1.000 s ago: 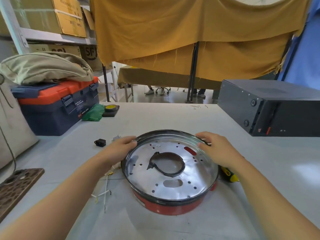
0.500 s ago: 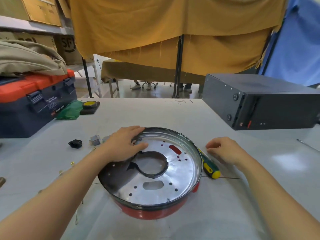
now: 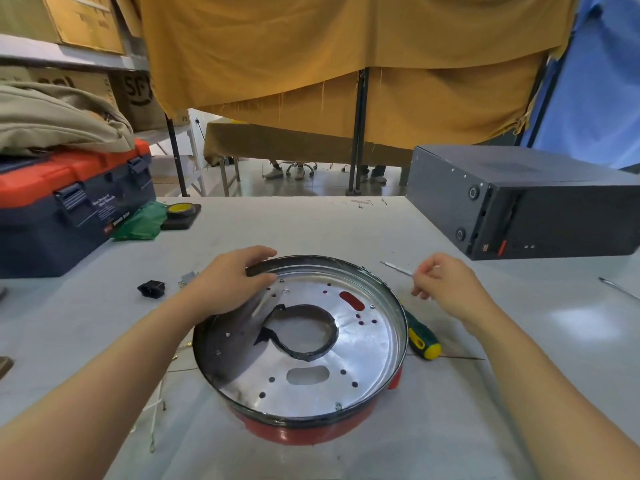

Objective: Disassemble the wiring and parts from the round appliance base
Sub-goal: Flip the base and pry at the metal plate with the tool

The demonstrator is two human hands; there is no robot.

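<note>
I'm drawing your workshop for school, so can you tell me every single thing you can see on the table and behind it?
Round appliance base: one, red outside, shiny silver inside, middle of table.
Screwdriver: one, green and yellow handle, right of base.
Thin metal rod: one, silver, pinched by right hand.
Second thin rod: one, silver, far right.
Plug socket part: one, black, left of base.
Loose wires: a few, pale, front left.
Toolbox: one, navy with orange lid, far left.
Bag: one, beige, on toolbox.
Green cloth: one, beside toolbox.
Black box: one, back right.
Curtain: one, mustard yellow, behind.
Table: one, grey-white.
Left hand: grips the base's rim.
Right hand: pinches the rod.
</note>
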